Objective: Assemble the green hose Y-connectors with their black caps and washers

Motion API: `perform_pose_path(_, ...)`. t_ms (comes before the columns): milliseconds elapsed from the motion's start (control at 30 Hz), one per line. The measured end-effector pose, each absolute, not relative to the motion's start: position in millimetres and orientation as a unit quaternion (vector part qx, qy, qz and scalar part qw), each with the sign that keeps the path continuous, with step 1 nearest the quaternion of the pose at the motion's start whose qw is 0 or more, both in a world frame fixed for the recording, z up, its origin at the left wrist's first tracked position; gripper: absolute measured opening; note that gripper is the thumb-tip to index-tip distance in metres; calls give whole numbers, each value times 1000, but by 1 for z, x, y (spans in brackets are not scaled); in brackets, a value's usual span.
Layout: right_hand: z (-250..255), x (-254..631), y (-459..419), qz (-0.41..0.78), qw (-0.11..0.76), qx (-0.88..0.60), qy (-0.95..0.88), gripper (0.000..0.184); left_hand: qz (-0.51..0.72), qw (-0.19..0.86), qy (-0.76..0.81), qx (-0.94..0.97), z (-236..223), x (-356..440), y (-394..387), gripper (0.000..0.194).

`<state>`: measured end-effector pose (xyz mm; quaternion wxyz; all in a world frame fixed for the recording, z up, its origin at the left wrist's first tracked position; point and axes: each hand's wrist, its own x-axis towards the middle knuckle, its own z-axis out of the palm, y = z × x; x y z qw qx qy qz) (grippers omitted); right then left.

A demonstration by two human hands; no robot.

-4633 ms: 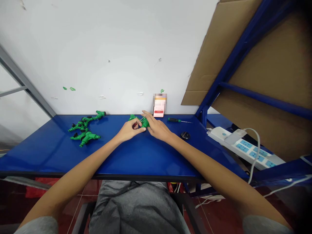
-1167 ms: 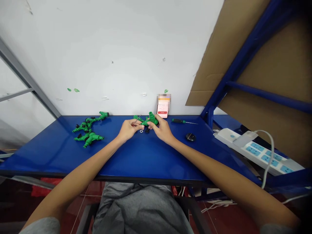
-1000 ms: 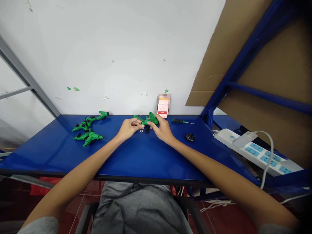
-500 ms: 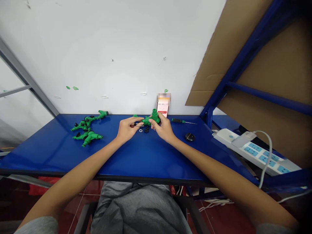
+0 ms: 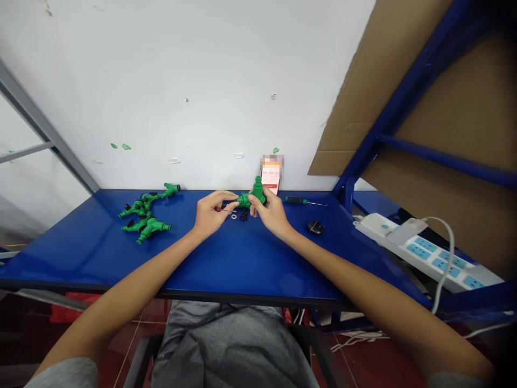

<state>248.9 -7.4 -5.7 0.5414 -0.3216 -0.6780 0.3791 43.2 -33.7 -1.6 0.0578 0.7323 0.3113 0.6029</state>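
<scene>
My right hand [image 5: 270, 209] is closed around a green plastic hose connector [image 5: 258, 188], one of its ends pointing up. At the connector's left end, the thumb and fingers of my left hand [image 5: 212, 211] come together. Tucked in that same hand is a thin tool with a dark red handle [image 5: 219, 208], its slim shaft lying along the thumb toward the connector. Just below, on the blue table, are a white ring [image 5: 233, 216] and some small black parts [image 5: 243, 215]. Another bit of green behind my left fingers is mostly hidden.
Several green connectors with black parts [image 5: 150, 229] lie in a group at the left. A phone [image 5: 270, 175] leans on the wall behind my hands. To the right are a green-and-black screwdriver [image 5: 297, 200], a round black object [image 5: 315, 227] and a white power strip [image 5: 428, 253].
Both hands keep their hold, and the connector has shifted very slightly up and to the right. The shaft of the tool is tilted a little differently. The table's other things stay put.
</scene>
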Motion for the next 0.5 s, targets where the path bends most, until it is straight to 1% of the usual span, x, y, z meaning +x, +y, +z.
perform_pose_path(100,-6,248,-8,380,542,-330,-674,51,605,138,343,706,-3,44,-33,20)
perform_pose_path(167,-6,248,-6,373,539,-343,-673,53,603,169,375,683,-3,43,-34,22)
perform_pose_path(267,-8,249,-2,364,532,-368,-670,57,591,159,415,673,0,41,-36,23)
perform_pose_path(367,-10,251,2,375,529,-376,-662,60,557,133,436,695,4,41,-37,20)
perform_pose_path(400,-10,251,3,376,529,-375,-662,60,545,130,439,703,5,41,-37,22)
perform_pose_path(500,-10,252,3,370,531,-369,-666,58,504,129,436,734,5,41,-36,41)
